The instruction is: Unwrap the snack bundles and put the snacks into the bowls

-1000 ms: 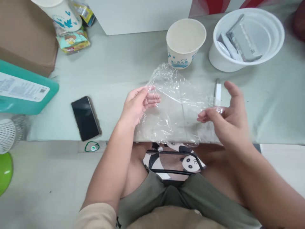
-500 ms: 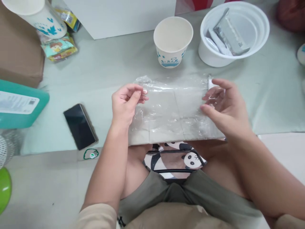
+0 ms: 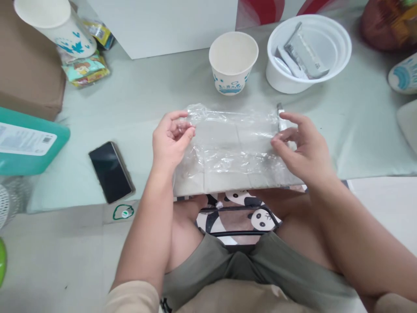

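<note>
A clear, crinkled plastic bag or sheet lies spread along the table's near edge, between my hands. My left hand has its fingers curled at the left edge, thumb and fingertips closed on the film. At the right edge, my right hand pinches the film between thumb and fingers. Just beyond those fingers is a small white and silver item, partly covered, its kind unclear. A paper cup with blue print stands upright behind the plastic.
A white tub holding several wrapped packets stands at the back right. On the left are a phone, a teal container, snack packets and another paper cup. A white box stands behind.
My right hand has closed its thumb and fingers on the film and shifted slightly left. My left fingers have moved onto the left edge. The camera view has shifted a little.
</note>
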`<control>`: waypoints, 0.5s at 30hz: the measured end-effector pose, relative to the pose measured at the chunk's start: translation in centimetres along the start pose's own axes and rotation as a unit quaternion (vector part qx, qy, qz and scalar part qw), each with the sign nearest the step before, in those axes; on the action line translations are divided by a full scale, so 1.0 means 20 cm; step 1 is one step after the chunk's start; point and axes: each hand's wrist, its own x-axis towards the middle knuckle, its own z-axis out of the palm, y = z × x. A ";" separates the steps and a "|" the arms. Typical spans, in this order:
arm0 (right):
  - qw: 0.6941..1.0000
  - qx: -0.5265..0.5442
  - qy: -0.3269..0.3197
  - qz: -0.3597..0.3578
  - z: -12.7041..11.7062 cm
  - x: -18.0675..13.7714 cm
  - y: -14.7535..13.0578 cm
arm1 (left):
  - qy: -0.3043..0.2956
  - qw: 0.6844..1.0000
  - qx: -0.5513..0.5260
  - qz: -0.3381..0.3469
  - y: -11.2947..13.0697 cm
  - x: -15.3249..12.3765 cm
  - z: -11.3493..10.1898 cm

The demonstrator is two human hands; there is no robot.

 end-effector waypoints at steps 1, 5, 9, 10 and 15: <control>1.000 0.002 0.018 -0.002 0.00 0.00 0.00 | 0.004 1.000 0.001 0.002 0.00 0.00 0.00; 0.998 0.015 0.062 -0.001 -0.01 0.01 0.00 | 0.012 0.998 0.057 0.035 0.01 0.01 -0.03; 0.986 -0.055 0.142 -0.069 -0.02 0.03 -0.02 | 0.045 0.990 0.087 0.105 0.01 0.02 -0.05; 0.980 -0.069 0.162 -0.091 -0.02 0.03 -0.03 | 0.047 0.990 0.070 0.113 0.01 0.02 -0.05; 0.979 0.064 0.120 -0.149 -0.04 0.00 -0.06 | -0.024 0.992 -0.108 0.053 0.09 0.03 -0.03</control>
